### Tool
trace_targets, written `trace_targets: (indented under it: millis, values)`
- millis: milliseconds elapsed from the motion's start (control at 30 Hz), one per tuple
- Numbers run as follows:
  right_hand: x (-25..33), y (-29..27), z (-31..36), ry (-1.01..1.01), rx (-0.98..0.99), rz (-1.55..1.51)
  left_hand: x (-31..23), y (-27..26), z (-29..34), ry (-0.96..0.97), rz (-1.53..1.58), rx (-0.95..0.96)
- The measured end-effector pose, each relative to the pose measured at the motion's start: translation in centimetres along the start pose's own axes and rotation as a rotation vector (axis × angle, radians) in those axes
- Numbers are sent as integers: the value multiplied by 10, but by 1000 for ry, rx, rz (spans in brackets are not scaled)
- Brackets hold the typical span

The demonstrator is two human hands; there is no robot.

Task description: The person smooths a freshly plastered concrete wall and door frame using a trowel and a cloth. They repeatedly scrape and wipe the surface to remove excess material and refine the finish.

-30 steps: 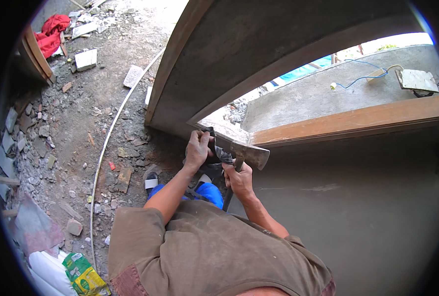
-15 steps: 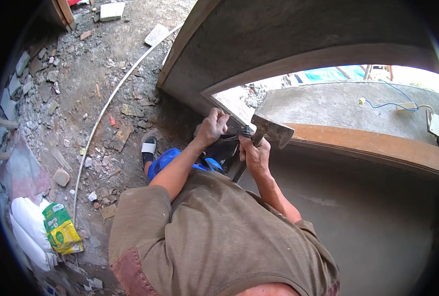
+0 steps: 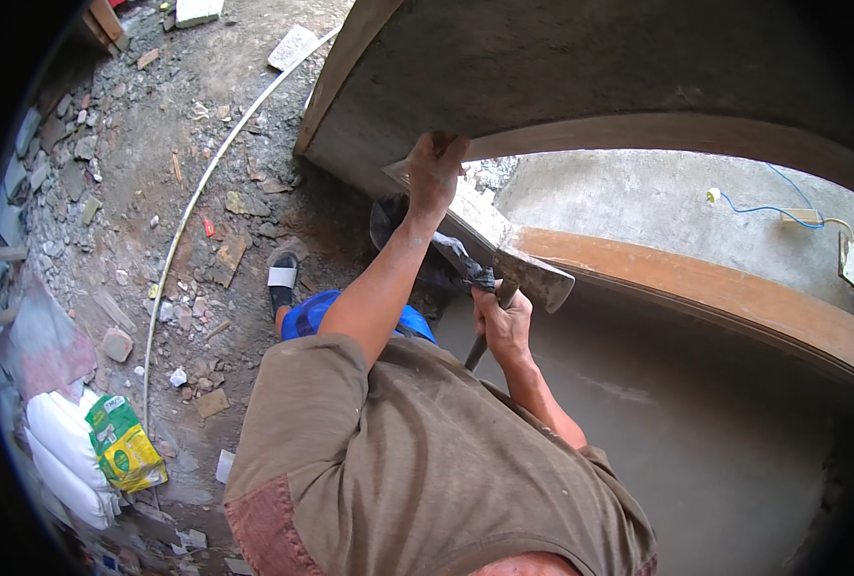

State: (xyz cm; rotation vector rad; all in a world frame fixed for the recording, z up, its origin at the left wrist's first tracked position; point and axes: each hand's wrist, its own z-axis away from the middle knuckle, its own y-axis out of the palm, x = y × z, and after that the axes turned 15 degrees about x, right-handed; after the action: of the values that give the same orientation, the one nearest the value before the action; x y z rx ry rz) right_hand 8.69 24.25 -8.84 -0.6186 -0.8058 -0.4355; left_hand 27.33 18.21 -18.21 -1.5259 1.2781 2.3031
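Right hand (image 3: 504,324): your fingers clamp the hatchet (image 3: 540,280) by its handle.
Hatchet: head just beyond that hand, blade pointing right; handle's long axis slants lower-left to upper-right.
Left hand (image 3: 435,178): fingers curled; cannot tell what you grip.
Count: one hatchet, one dark crumpled bundle (image 3: 481,277) beside your right hand.

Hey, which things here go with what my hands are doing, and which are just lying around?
Seemingly in use:
- hatchet-like tool, gripped in your right hand
- bunched dark material, at that hand
- wooden window frame, near your raised left hand

Apparently just lying about:
- green-and-yellow bag
- white sack
- pale hose
- whitish block
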Motion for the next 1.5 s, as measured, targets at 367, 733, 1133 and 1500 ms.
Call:
trace_targets:
  millis: [367, 733, 1133, 1500]
  values:
    - [26, -3, -27, -112, -64, -181, 37, -52, 55, 348, -733, 338]
    - [-1, -30, -35, -157, -220, -176, 43, -36, 50, 71, -105, -4]
    - [-27, -41, -3, -130, -187, -122, -5, 17, -4, 127, -72, 22]
    - [-8, -44, 22, -108, -71, -136, -1, 26, -7, 194, -167, 10]
